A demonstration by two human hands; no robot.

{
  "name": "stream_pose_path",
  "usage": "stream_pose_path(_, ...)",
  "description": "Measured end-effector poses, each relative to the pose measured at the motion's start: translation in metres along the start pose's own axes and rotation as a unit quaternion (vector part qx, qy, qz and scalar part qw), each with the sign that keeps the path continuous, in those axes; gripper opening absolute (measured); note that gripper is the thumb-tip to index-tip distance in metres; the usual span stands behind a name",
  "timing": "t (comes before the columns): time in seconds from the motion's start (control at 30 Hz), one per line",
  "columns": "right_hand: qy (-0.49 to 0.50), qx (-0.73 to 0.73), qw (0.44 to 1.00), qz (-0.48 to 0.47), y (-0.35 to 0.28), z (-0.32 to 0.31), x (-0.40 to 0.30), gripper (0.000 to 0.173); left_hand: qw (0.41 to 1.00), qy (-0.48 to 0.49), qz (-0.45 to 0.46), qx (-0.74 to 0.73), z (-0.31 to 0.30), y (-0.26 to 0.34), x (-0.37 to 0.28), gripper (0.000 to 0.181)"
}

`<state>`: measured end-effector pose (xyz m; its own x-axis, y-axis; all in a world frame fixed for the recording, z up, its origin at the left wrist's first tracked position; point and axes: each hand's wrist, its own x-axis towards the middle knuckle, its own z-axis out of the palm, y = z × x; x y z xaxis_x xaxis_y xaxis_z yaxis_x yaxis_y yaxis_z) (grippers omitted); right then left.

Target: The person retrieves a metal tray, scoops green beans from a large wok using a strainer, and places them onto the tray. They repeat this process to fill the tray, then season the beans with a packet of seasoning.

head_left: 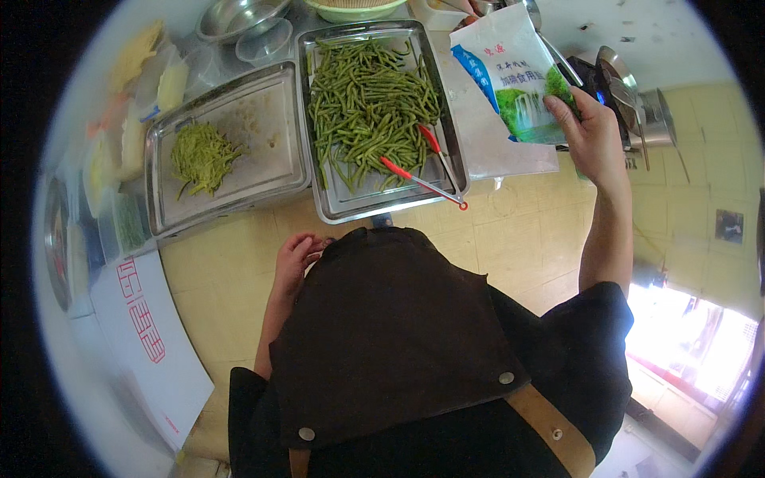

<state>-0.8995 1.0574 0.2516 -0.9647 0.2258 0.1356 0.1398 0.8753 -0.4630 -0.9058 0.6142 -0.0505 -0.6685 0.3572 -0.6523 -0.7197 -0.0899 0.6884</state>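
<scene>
In the head view my right hand grips the lower right side of a printed plastic bag of salt, raised at the upper right. My left hand hangs low beside the dark apron, its fingers loosely bent; whether it touches the apron is unclear. Ahead of me a steel tray holds a heap of cooked green beans. Red-tipped tongs lie on the beans, their joined end over the tray's near right rim. A second steel tray to the left holds a small mound of green shreds.
Steel and clear plastic bowls stand behind the trays, near a pale green basket. Bagged and boxed food lines the left side. At the right are a burner with a blue flame, pans and a steel pot.
</scene>
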Motion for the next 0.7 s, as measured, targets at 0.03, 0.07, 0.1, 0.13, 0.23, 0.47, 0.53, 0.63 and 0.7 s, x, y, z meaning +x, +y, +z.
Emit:
stream_pose_path(0.03,0.001,0.006,1.000,-0.018,-0.002,0.000,0.001,0.026,1.000,0.001,0.000,-0.001,-0.005,-0.004,0.003,0.023)
stream_pose_path(0.07,0.002,0.012,0.999,-0.036,-0.004,0.001,0.002,0.026,1.000,0.003,0.001,-0.003,-0.009,-0.007,0.005,0.024)
stream_pose_path(0.1,0.003,0.016,0.999,-0.052,-0.005,0.001,0.004,0.026,1.000,0.003,0.005,-0.002,-0.008,-0.006,0.004,0.023)
stream_pose_path(0.13,0.009,0.025,0.998,-0.059,-0.008,0.002,0.005,0.026,1.000,0.003,0.009,-0.002,-0.006,-0.003,0.004,0.022)
stream_pose_path(0.23,0.032,0.047,0.995,-0.077,-0.015,0.006,0.015,0.026,1.000,0.011,0.014,-0.004,-0.005,-0.001,0.003,0.022)
stream_pose_path(0.47,0.058,0.033,0.992,-0.106,-0.018,0.014,0.044,0.026,0.999,0.038,0.015,-0.027,-0.006,-0.001,0.002,0.022)
stream_pose_path(0.53,0.069,0.040,0.992,-0.102,-0.017,0.014,0.049,0.027,0.998,0.039,0.019,-0.036,-0.011,-0.005,0.003,0.022)
stream_pose_path(0.63,0.087,0.042,0.990,-0.098,-0.019,0.011,0.055,0.028,0.998,0.047,0.020,-0.041,-0.011,-0.005,0.001,0.022)
stream_pose_path(0.7,0.067,0.014,0.992,-0.110,-0.017,0.007,0.054,0.029,0.998,0.049,0.021,-0.044,-0.012,-0.006,0.001,0.022)
